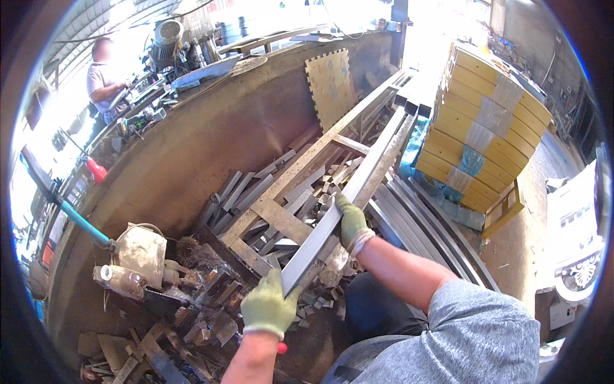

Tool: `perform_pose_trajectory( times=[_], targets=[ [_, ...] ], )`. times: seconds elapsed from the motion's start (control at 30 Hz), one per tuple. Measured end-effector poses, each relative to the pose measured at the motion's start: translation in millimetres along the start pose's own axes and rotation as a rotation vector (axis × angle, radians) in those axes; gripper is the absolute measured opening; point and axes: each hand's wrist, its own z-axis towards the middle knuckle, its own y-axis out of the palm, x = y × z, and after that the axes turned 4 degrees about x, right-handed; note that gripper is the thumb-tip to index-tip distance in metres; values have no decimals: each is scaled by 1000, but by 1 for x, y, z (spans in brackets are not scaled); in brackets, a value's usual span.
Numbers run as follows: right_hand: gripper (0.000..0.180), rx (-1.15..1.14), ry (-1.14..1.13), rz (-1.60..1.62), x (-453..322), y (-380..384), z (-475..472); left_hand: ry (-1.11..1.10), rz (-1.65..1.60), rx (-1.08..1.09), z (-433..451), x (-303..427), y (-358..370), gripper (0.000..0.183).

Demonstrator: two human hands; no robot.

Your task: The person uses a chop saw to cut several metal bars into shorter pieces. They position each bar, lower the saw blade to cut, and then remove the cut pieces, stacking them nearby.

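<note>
A long grey metal bar (331,216), apparently square tube, slopes from the lower middle up to the right over a worn metal frame (276,211). My left hand (269,305), in a yellow-green knit glove, grips its near end. Further up the bar, my right hand (351,222), gloved alike, holds it from the right side with the fingers around its edge. Beneath the frame lie many short metal offcuts (307,192). Several more long metal bars (417,221) lie side by side to the right of my right arm. The far ends of the bars are in glare.
A stack of yellow panels (484,129) bound with clear wrap stands at the right. A curved brown wall (206,144) runs along the left. A dirty machine part with a plastic bottle (122,283) and scrap (158,355) sit lower left. Another person (103,86) stands beyond the wall.
</note>
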Motion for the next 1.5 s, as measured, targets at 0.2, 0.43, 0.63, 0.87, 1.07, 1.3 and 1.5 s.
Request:
perform_pose_trajectory(
  times=[0.2, 0.43, 0.63, 0.87, 1.07, 1.3, 1.5],
  targets=[
    [45, 41, 11, -79, 21, -2, -3, -61, 30, -7, -14, 4, -5, 59],
    [44, 48, -47, -81, -47, -1, 75, -51, -50, -6, 69, 28, 40, 61],
    [71, -24, -168, -793, -54, 1, 75, -85, -61, -70, 92, 4, 25, 60],
    [70, -420, -1079, -1429, -38, -5, -16, -156, -79, -121, 45, -51, 22, 64],
    [82, -901, -1410, -1709, -2, 61, 19, -228, -4, -25, -4, -92, 1, 57],
    [75, -925, -1305, -1673, 77, 103, 34, -112, 1, 211, -39, -107, 32, 64],
    [72, -975, -1377, -1545, 140, 113, 26, -266, 50, 135, -70, -138, 52, 68]
  ],
)
